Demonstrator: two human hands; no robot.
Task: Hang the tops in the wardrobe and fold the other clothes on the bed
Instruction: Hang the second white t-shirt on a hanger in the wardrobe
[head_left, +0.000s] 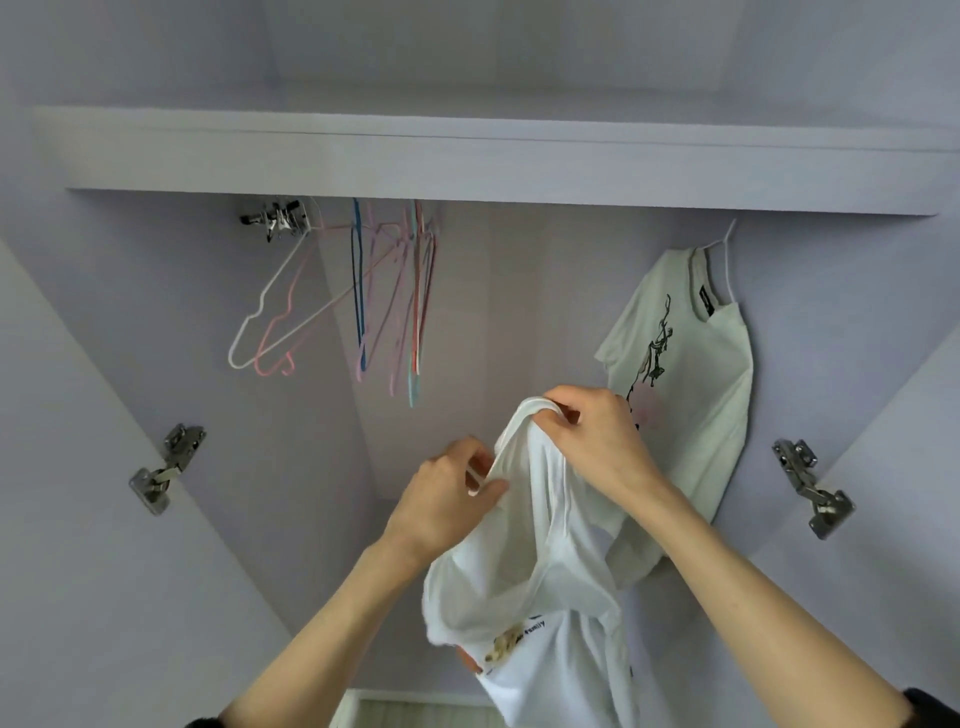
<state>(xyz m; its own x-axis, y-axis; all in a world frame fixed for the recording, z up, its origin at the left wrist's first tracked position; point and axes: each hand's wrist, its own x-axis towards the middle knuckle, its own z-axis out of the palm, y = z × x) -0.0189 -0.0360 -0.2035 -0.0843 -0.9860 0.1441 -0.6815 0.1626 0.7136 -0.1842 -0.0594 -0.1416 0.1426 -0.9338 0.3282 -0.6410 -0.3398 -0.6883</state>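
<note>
White printed cotton T-shirt (540, 597) held up inside the lilac wardrobe (156, 519).

My left hand (447, 499) pinches its neckline and a thin white hanger (475, 480); my right hand's (602, 441) grip is clamped on the collar, near the cream graphic T-shirt (696, 395) already hanging.

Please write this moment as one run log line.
hands: left hand, right hand grip white T-shirt | hung: printed T-shirt | spare hangers

You see a lilac wardrobe (493, 156); left of the hung white top (691, 374) with black print, empty hangers (363, 291) show white, pink, blue, teal. Below it, your white T-shirt (535, 597) has black lettering.
</note>
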